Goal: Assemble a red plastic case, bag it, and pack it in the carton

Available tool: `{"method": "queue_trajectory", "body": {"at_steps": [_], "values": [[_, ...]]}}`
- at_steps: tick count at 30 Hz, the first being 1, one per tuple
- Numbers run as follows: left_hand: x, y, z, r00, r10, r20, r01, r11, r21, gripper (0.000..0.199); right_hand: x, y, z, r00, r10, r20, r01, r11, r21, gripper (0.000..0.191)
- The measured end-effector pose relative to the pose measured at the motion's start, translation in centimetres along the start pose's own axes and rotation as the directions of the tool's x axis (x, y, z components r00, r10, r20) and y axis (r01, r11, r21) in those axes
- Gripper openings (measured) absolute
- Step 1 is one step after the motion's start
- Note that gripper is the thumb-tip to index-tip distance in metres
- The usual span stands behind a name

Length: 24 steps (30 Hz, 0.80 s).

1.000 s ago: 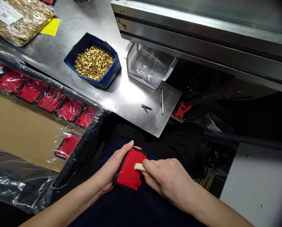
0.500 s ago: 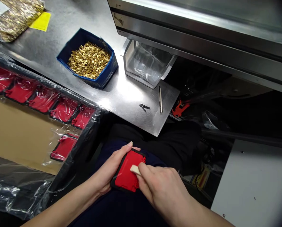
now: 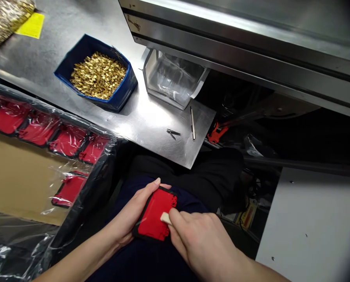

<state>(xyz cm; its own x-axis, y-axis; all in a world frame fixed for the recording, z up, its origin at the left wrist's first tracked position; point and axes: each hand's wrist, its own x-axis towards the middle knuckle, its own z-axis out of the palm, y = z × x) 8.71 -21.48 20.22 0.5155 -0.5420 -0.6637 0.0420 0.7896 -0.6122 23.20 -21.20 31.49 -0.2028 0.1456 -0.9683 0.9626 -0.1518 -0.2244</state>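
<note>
Glare whitens the steel tabletop point(image 3: 154, 119), and sharp highlights streak the plastic liner point(image 3: 19, 252). Deep shadow fills the space below the metal beam point(image 3: 236, 55); the view's right-hand corners darken softly.

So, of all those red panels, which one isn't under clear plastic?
The red panel in the left hand: its face is bare, while the other red panels at the picture's left lie under clear plastic.
</note>
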Motion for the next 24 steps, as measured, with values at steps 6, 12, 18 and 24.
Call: {"method": "queue_trajectory", "body": {"at_steps": [6,12,18,24], "values": [[-0.1,0.1,-0.2,1.0,-0.005,-0.005,0.005,1.0,-0.017,0.055,0.5,-0.4,-0.3,1.0,0.004,0.03,-0.004,1.0,0.015,0.007],[0.1,0.1,-0.4,0.998,-0.062,-0.009,0.061,0.996,-0.07,0.055,1.4,-0.6,-0.9,0.996,-0.004,0.093,0.001,1.0,0.026,0.011],[0.4,-0.2,-0.7,0.994,-0.111,0.014,0.112,0.986,-0.125,0.051,1.9,0.1,-1.3,0.993,0.018,0.118,-0.024,0.999,0.048,0.012],[0.8,-0.4,-1.1,0.994,-0.104,0.047,0.11,0.98,-0.164,0.052,2.0,0.8,-1.1,0.988,-0.039,0.149,0.034,0.999,0.039,0.014]]}}
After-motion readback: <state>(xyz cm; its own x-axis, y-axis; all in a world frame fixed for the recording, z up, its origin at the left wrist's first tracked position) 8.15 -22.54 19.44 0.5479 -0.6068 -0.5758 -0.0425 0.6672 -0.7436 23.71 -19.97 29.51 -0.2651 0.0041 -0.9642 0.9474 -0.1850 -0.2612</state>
